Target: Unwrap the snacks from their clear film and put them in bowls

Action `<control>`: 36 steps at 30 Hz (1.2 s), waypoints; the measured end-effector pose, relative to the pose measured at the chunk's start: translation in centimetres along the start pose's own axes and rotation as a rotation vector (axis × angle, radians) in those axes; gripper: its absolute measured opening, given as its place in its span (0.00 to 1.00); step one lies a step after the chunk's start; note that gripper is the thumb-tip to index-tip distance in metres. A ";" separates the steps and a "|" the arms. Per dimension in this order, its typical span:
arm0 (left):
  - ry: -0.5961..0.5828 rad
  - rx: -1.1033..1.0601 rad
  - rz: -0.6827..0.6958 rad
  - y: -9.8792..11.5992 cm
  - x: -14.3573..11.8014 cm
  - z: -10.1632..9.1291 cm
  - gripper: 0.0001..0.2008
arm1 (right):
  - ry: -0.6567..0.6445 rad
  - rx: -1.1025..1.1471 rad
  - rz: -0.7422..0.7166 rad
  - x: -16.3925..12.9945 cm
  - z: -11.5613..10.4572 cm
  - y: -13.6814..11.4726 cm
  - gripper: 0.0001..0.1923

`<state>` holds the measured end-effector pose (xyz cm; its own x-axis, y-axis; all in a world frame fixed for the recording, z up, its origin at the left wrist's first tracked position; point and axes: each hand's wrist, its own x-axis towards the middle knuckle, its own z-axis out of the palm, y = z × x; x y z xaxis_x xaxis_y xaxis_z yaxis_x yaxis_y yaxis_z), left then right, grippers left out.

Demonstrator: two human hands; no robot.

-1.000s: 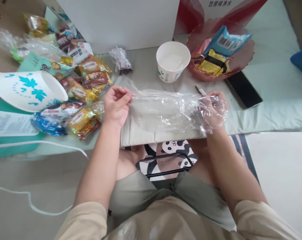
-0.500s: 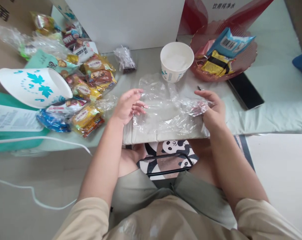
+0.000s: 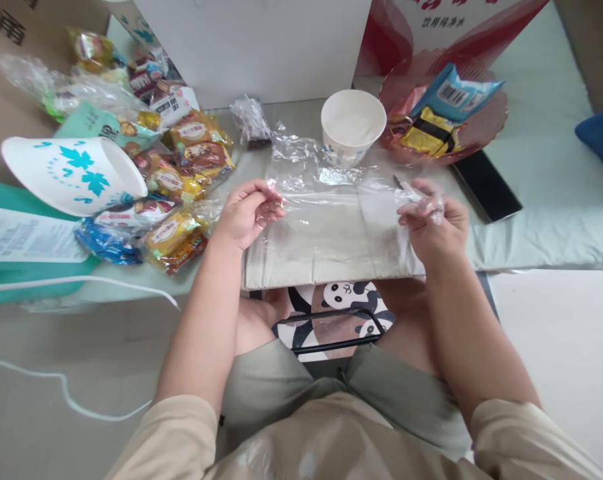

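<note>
A clear plastic bag [image 3: 326,230] is stretched across the front of the table between my hands. My left hand [image 3: 246,213] is closed, its thumb and fingertips pinching the bag's left edge. At the other side, my right hand [image 3: 436,223] grips a bunched part of the same film. By the right fingertips shows a small dark pointed tip [image 3: 397,181]; I cannot tell what it belongs to or whether it is held. Just behind the bag stands a white paper cup [image 3: 351,127] with something whitish inside.
Several wrapped snacks [image 3: 181,180] and a tipped paper cup [image 3: 76,175] lie to the left. A pink bowl [image 3: 491,127] with snack packets and a black phone [image 3: 488,187] are on the right. A small wrapped snack [image 3: 251,123] lies behind. A white cable [image 3: 81,277] crosses the left side.
The crumpled bag has been pulled flatter and tauter. My left fingers have closed on its edge, and my right hand has moved slightly right with the film.
</note>
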<state>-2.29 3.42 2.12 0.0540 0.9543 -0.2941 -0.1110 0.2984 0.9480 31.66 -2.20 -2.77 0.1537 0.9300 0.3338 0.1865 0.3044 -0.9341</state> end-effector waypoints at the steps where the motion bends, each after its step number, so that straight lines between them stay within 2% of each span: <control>1: 0.002 -0.030 0.031 0.2 -0.2 -0.1 0.08 | -0.027 0.033 -0.035 0.0 -0.3 -0.1 0.23; 3: -0.017 -0.048 0.055 0.4 -0.5 -0.3 0.10 | -0.083 0.071 -0.072 -0.2 -0.7 -0.6 0.24; 5: -0.020 -0.003 0.014 0.3 -0.4 -0.3 0.08 | -0.091 0.004 -0.070 -0.4 -0.5 -1.2 0.21; 7: 0.015 0.043 -0.058 -0.1 0.1 -0.2 0.07 | -0.037 -0.137 -0.063 -0.5 0.2 -1.9 0.16; 9: 0.060 0.062 -0.104 -0.5 0.8 -0.1 0.13 | 0.047 -0.200 -0.087 -0.6 0.8 -2.4 0.14; 12: 0.117 0.091 -0.102 -1.0 1.3 0.2 0.20 | 0.121 -0.125 -0.138 -0.7 1.2 -3.0 0.19; 14: 0.142 0.099 -0.088 -1.0 1.3 0.4 0.17 | 0.106 -0.112 -0.169 -1.1 1.0 -3.4 0.21; 16: 0.123 0.063 -0.080 -0.8 1.1 0.4 0.12 | 0.041 -0.136 -0.176 -1.5 0.7 -3.6 0.16; 18: 0.059 0.005 -0.076 -0.5 0.8 0.2 0.09 | -0.067 -0.172 -0.154 -1.9 0.4 -3.8 0.06; 21: -0.044 -0.078 -0.079 -0.2 0.5 -0.3 0.15 | -0.263 -0.191 -0.139 -2.1 0.3 -3.9 0.16; 24: -0.075 -0.106 -0.085 -0.1 0.4 -0.6 0.19 | -0.411 -0.196 -0.191 -2.0 0.5 -4.6 0.15; 27: -0.044 -0.084 -0.083 -0.1 0.5 -0.6 0.18 | -0.486 -0.341 -0.293 -2.0 0.2 -6.0 0.23; 30: -0.007 -0.048 -0.109 0.1 0.5 -0.5 0.11 | -0.633 -0.579 -0.387 -2.3 -0.5 -7.2 0.20; 32: 0.029 -0.059 -0.139 0.2 0.5 -0.3 0.04 | -0.725 -0.696 -0.400 -2.6 -0.7 -7.5 0.18; 34: 0.078 -0.099 -0.155 0.2 0.7 -0.1 0.15 | -0.774 -0.757 -0.361 -2.9 -0.5 -7.4 0.20; 36: 0.125 -0.112 -0.137 0.1 0.9 0.1 0.20 | -0.770 -0.798 -0.310 -3.2 0.1 -7.0 0.20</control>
<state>-2.12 4.26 1.97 -0.0462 0.8976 -0.4383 -0.2210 0.4188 0.8808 29.72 -7.32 2.67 -0.5884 0.8007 0.1121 0.7161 0.5805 -0.3875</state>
